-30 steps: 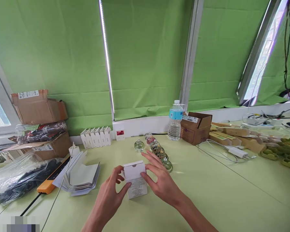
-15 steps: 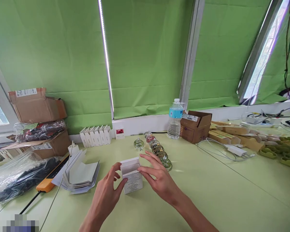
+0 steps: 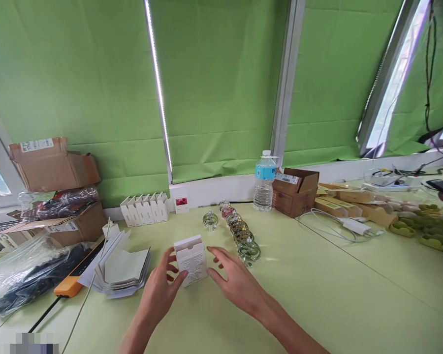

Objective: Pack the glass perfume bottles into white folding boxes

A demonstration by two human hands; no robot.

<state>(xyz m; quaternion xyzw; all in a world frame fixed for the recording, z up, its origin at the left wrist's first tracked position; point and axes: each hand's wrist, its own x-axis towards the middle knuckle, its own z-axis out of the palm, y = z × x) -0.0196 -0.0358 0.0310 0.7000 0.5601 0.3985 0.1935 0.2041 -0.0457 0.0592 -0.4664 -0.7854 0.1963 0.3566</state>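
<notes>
White card makes the box (image 3: 194, 268), which stands between the two hands, a little nearer to the left hand (image 3: 158, 290). This hand has hold of it: the thumb lies on the printed front, and the other fingers are at the left edge, partly hidden behind it. The right hand (image 3: 239, 285) is half open, with its thumb and fingers parted just beside the right edge; whether a fingertip touches the card, I cannot tell. The long axis of the box goes upward from the table (image 3: 280, 319), its top leaning slightly to the left, so the narrow upper end lies above the left thumb and faces neither palm. This end seems to me open, but the inside is not clear. Beyond the grip and slightly right stands a single ornament (image 3: 210, 220); farther right, a row of ornaments (image 3: 239, 231) runs toward the right hand, with its nearest piece just past the fingers. Left of the grip, well apart, lies a stack of folded card (image 3: 127, 268).
</notes>
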